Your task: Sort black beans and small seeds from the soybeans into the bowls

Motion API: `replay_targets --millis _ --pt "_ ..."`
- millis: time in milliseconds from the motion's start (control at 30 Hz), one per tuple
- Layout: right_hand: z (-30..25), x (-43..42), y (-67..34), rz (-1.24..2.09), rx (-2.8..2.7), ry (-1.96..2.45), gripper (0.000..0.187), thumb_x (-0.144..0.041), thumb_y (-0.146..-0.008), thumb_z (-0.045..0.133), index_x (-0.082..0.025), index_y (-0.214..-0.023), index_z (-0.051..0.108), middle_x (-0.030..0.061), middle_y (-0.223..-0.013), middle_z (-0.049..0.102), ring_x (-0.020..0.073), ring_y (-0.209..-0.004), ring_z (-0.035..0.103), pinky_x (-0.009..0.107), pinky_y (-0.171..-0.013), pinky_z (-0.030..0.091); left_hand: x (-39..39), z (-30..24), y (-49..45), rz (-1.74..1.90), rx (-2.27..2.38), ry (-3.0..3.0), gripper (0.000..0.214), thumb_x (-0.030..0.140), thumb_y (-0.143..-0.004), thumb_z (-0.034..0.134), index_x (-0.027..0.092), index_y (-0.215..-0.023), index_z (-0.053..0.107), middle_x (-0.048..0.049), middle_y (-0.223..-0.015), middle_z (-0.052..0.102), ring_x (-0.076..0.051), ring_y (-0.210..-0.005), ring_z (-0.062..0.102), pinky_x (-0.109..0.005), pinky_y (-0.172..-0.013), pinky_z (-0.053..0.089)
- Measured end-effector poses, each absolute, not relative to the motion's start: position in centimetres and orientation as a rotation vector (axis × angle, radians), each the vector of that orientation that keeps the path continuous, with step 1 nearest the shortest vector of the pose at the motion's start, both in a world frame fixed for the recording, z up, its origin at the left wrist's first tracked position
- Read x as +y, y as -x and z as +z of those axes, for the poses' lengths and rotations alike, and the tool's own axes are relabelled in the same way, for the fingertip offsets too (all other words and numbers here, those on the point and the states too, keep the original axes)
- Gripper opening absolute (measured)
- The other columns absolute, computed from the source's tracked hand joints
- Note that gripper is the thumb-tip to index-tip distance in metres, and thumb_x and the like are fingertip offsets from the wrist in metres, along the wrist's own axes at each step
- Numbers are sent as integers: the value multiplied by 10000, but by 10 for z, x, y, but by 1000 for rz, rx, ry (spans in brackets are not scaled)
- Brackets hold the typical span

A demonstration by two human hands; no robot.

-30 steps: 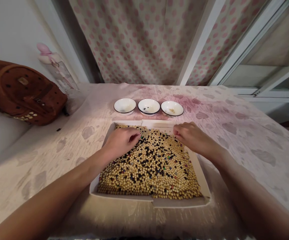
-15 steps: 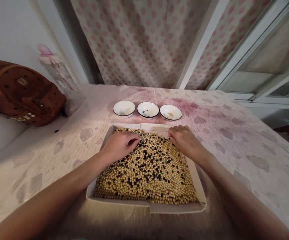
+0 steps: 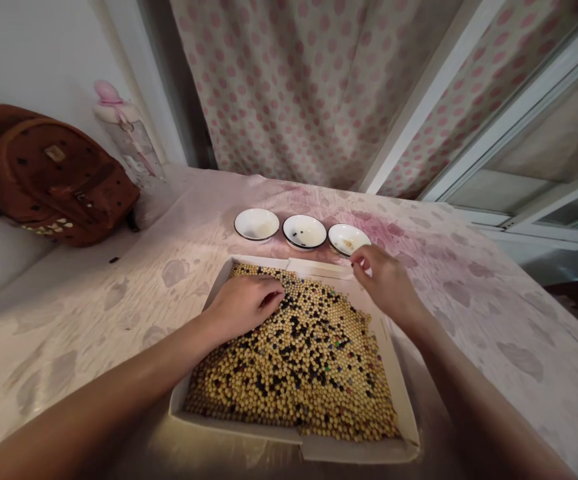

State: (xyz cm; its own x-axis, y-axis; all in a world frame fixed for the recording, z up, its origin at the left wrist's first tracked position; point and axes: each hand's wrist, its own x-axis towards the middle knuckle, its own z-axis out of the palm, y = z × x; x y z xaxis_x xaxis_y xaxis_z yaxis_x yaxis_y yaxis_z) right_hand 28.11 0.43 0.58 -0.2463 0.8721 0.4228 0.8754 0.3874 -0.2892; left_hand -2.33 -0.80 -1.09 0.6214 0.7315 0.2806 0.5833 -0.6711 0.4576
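A shallow white cardboard tray point(image 3: 399, 393) lies in front of me, filled with yellow beans mixed with black and a few coloured ones point(image 3: 299, 373). My left hand point(image 3: 246, 303) rests on the beans at the tray's far left, fingers curled down with the tips pressed together. My right hand point(image 3: 386, 280) is lifted over the tray's far right corner, fingertips pinched on something too small to name, close to the right bowl point(image 3: 347, 239). Three small white bowls stand in a row behind the tray: the left bowl point(image 3: 256, 225), the middle bowl point(image 3: 304, 231), and the right one.
A brown studded backpack point(image 3: 49, 177) leans on the wall at far left, with a clear bottle with a pink cap point(image 3: 129, 137) beside it. A patterned cloth point(image 3: 469, 287) covers the table. A dotted curtain point(image 3: 309, 80) hangs behind.
My right hand has risen off the beans and moved toward the right bowl. My left hand stays on the beans. The view has shifted a little.
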Motion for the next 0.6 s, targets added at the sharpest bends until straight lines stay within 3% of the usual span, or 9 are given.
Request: replay_targets --millis 267,600 --pt "-6 57 -304 48 -1944 1744 120 -168 -799 532 -205 -837 641 63 -825 699 203 -732 629 333 -719 470 -8 -10 24 650 1069 -2540 216 215 -965 520 223 -891 723 -21 -868 763 -182 -777 699 -304 -696 491" --pt "15 -12 -294 260 -2232 1549 119 -203 -882 517 -206 -878 635 48 -870 672 181 -784 597 321 -749 444 -7 -9 27 577 1073 -2515 223 227 -975 515 224 -942 736 -13 -883 757 -175 -776 692 -300 -679 464"
